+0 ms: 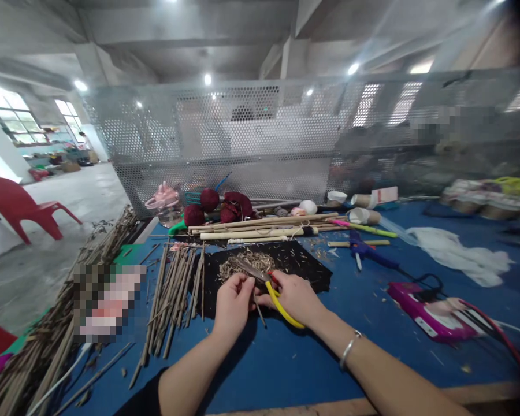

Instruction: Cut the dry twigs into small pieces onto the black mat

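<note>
My right hand [292, 296] is wrapped round yellow-handled scissors [286, 312], whose metal blades point up and left. Close beside the blades, my left hand [234, 300] pinches a thin brown stick [260, 312] that slants down between the hands. Beneath and beyond them, a heap of short cut pieces [247, 263] lies on a black cloth [307, 260]. To the left, several long brown sticks [171, 294] lie in a loose row on the blue table [260, 381].
Dark red yarn balls [210, 199] and pale rods [260, 232] lie at the back before a perforated metal screen [260, 127]. At right are a blue glue gun [368, 249], a purple device [429, 315] and white plastic [459, 251]. A stick pile [56, 341] lines the left edge.
</note>
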Tool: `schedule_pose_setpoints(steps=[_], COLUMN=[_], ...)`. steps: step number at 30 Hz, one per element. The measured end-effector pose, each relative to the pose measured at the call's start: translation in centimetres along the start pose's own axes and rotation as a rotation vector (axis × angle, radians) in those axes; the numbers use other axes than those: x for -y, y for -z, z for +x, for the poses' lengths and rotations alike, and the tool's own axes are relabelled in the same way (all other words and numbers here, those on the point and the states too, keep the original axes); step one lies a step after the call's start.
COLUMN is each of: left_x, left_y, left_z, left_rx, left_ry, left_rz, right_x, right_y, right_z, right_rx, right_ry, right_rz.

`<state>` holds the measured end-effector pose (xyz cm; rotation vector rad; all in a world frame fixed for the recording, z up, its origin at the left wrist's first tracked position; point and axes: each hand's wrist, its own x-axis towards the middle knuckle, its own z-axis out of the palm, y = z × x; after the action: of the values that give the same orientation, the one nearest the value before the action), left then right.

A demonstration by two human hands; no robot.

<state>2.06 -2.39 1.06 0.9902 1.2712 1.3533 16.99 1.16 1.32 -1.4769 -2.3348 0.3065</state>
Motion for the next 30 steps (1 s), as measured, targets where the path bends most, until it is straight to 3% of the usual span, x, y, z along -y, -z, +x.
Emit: schedule_pose_setpoints(steps=[7,14,25,30], left_x=[-0.2,-0.1,0.0,0.5], left_y=[0.3,1.0,1.3,1.3], left_z=[0.1,1.0,1.4,1.4], left_rx=[0.016,-0.036,-0.005,0.063], left_ry=[-0.117,-0.319,-0.335,-0.241], left_rz=[0.010,0.025,0.095,0.195], right_x=[0.8,2.4,2.2,1.7], right_y=[1.1,0.9,-0.8,-1.0], right_z=[-0.1,0.7,0.5,0.4], right_rx=[-0.099,-0.166,-0.153,-0.153], right_ry=[0.135,0.106,0.031,-0.008], right_rz=[0.054,0.024,0.146,0.135])
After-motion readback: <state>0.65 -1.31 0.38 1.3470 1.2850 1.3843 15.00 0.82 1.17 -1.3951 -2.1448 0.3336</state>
